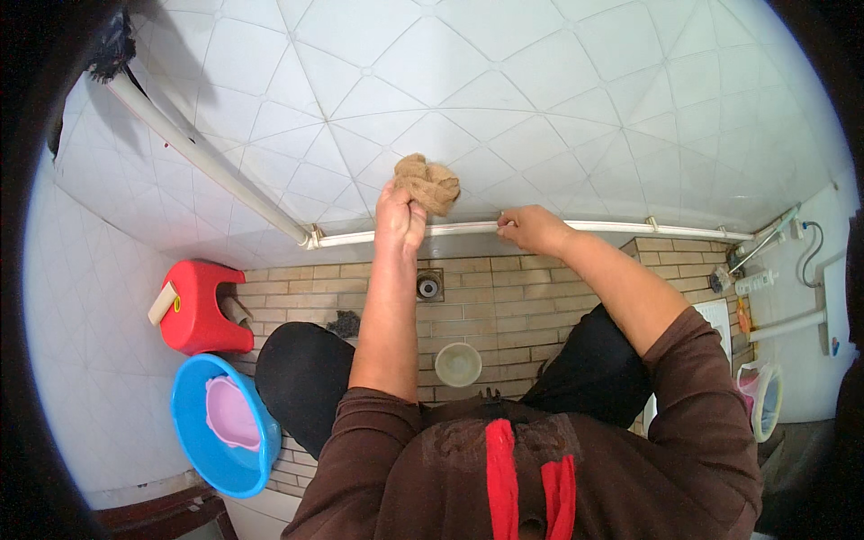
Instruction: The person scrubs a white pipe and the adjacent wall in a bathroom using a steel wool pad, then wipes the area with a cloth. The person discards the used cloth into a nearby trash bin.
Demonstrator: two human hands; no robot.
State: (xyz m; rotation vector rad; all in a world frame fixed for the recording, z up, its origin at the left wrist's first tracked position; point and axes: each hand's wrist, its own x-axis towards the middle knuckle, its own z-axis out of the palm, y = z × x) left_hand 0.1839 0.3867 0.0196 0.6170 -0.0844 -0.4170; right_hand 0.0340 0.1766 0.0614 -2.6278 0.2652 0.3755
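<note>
My left hand [401, 214] grips a crumpled tan cloth [428, 185] in front of the white tiled wall [466, 81]. A white pipe [466, 229] runs low along that wall and passes behind my left wrist. To the right, my right hand [530, 228] is at the pipe with its fingers curled; whether they grip it or hold something small cannot be told. On the tiled floor between my knees stands a round bowl [458, 364], and a floor drain [429, 288] lies nearer the wall.
A red plastic stool [196, 307] stands at the left, beside a blue basin [185, 432] holding a pink basin [233, 412]. A dark scouring pad [345, 324] lies near my left knee. At the right are a white bottle [756, 282] and a bin [768, 401].
</note>
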